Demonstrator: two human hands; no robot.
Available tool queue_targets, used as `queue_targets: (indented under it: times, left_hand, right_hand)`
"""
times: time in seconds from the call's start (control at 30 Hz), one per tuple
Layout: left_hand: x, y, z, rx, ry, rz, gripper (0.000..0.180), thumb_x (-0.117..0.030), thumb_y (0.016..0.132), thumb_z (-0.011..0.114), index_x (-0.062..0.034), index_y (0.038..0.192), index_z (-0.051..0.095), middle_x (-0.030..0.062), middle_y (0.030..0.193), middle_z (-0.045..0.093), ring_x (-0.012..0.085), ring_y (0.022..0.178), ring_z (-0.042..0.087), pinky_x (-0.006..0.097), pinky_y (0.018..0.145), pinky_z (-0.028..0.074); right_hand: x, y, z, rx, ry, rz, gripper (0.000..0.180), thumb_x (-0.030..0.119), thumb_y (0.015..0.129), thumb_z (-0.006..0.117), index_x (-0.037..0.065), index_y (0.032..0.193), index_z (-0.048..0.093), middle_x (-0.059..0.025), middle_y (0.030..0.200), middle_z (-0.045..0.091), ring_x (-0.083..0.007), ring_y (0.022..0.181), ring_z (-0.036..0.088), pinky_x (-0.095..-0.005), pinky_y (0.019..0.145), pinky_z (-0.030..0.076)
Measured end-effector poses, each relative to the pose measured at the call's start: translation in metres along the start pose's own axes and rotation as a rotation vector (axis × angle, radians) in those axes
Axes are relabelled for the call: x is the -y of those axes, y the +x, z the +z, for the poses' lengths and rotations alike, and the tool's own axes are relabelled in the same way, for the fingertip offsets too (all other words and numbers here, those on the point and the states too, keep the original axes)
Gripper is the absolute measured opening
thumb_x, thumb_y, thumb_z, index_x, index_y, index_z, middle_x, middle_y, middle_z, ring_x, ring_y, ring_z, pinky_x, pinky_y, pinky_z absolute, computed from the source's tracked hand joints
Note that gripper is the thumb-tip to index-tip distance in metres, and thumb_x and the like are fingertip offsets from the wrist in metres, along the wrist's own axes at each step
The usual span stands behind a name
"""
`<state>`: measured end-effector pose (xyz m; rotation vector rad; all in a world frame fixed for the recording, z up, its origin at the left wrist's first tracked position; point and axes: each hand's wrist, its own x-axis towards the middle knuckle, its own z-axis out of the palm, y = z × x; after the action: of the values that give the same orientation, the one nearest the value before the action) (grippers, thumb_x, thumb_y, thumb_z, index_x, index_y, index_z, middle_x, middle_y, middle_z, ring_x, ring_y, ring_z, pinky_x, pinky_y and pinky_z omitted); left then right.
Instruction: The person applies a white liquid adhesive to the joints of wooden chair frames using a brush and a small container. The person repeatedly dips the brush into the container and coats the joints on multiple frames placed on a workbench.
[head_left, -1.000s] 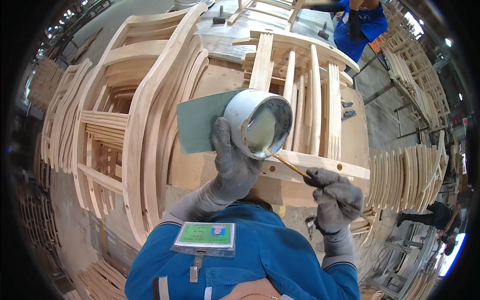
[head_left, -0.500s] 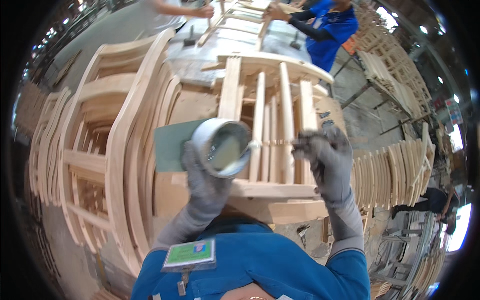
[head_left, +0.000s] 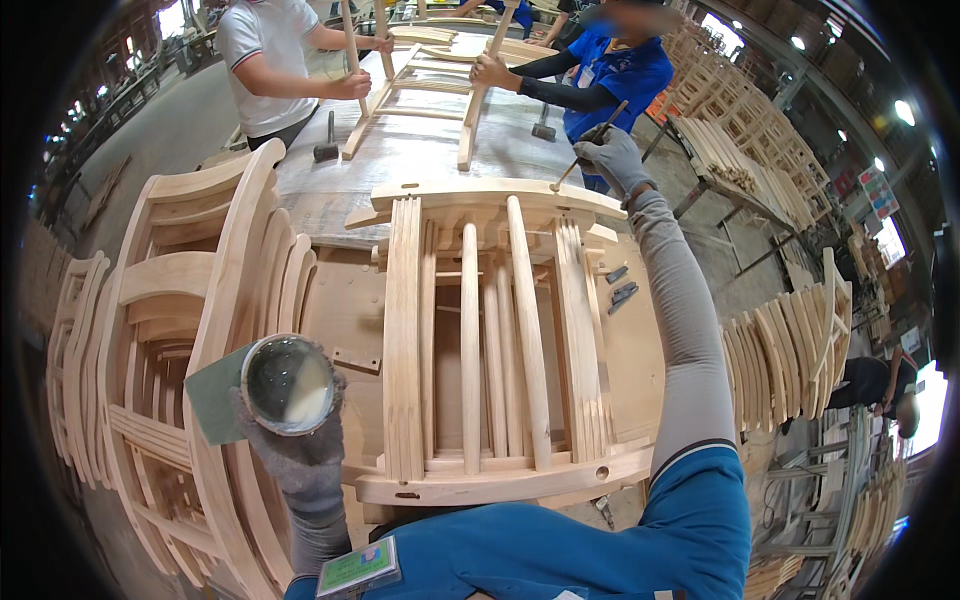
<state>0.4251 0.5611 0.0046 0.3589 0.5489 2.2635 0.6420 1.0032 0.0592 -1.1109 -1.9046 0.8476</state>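
Note:
My left hand (head_left: 295,450), in a grey glove, grips a round cup (head_left: 290,385) of whitish liquid that looks like glue, at the left of the wooden frame. A flat green sheet (head_left: 213,398) sticks out from beside the cup. Stretched far forward, my gloved right hand (head_left: 615,160) pinches a thin stick-like brush (head_left: 590,148). Its tip meets or hovers just over the far rail (head_left: 480,195) of the slatted wooden frame (head_left: 500,487), near that rail's right end. Upright slats and round spindles (head_left: 470,350) join the two rails.
Curved chair frames (head_left: 215,330) stand stacked at my left, more wooden parts (head_left: 785,350) at my right. Across the table (head_left: 320,195), two people hold another frame (head_left: 430,100). Two mallets (head_left: 326,140) (head_left: 544,125) stand there. Small dark pieces (head_left: 622,295) lie right of the slats.
My right hand has gone from beside the cup out to the far rail with the brush. My left hand has drawn the cup back and left, away from the slats.

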Motion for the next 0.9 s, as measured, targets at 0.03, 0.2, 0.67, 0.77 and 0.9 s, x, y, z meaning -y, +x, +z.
queue_targets:
  times: [0.03, 0.2, 0.67, 0.77, 0.9]
  left_hand:
    - [-0.002, 0.003, -0.001, -0.03, -0.029, -0.002, 0.051, -0.043, 0.094, 0.04, -0.0079, 0.132, 0.041, 0.016, 0.13, 0.047, 0.0352, 0.121, 0.044, 0.048, 0.096, 0.043]
    - [-0.003, 0.012, -0.01, -0.058, 0.044, 0.047, 0.05, -0.042, 0.094, 0.042, -0.0071, 0.129, 0.044, 0.0157, 0.128, 0.048, 0.0355, 0.119, 0.045, 0.048, 0.096, 0.043]
    - [-0.003, 0.018, -0.002, -0.074, -0.02, 0.014, 0.051, -0.044, 0.094, 0.041, -0.008, 0.129, 0.044, 0.0142, 0.126, 0.051, 0.0317, 0.117, 0.048, 0.045, 0.098, 0.043]
    - [-0.005, 0.016, -0.009, -0.1, 0.037, 0.056, 0.053, -0.046, 0.094, 0.04, -0.008, 0.13, 0.043, 0.0146, 0.126, 0.051, 0.0319, 0.117, 0.049, 0.047, 0.096, 0.043]
    - [-0.007, 0.017, -0.004, -0.111, -0.083, -0.027, 0.053, -0.051, 0.092, 0.042, -0.0111, 0.126, 0.048, 0.0142, 0.124, 0.052, 0.0305, 0.114, 0.051, 0.048, 0.095, 0.043]
  right_hand:
    - [-0.01, 0.007, -0.006, -0.02, -0.085, -0.025, 0.02, 0.018, 0.074, 0.069, 0.001, 0.081, 0.061, -0.0071, 0.066, 0.061, -0.0134, 0.058, 0.059, -0.0263, 0.053, 0.046]
    - [-0.016, 0.013, 0.016, 0.049, -0.115, 0.067, 0.024, 0.022, 0.072, 0.07, 0.003, 0.087, 0.065, -0.0074, 0.069, 0.064, -0.0153, 0.06, 0.061, -0.0298, 0.057, 0.048]
    - [-0.003, 0.004, 0.018, -0.003, -0.354, -0.088, 0.043, 0.029, 0.073, 0.064, 0.013, 0.113, 0.06, -0.0151, 0.086, 0.065, -0.0311, 0.08, 0.063, -0.0381, 0.073, 0.048]
    - [0.006, 0.001, 0.024, 0.026, -0.435, -0.126, 0.044, 0.027, 0.071, 0.063, 0.013, 0.113, 0.061, -0.0163, 0.08, 0.063, -0.03, 0.075, 0.063, -0.0375, 0.071, 0.048]
    - [-0.002, 0.002, 0.03, 0.035, -0.128, -0.088, 0.044, 0.02, 0.073, 0.065, 0.012, 0.115, 0.061, -0.0063, 0.067, 0.06, -0.013, 0.057, 0.056, -0.0292, 0.057, 0.046]
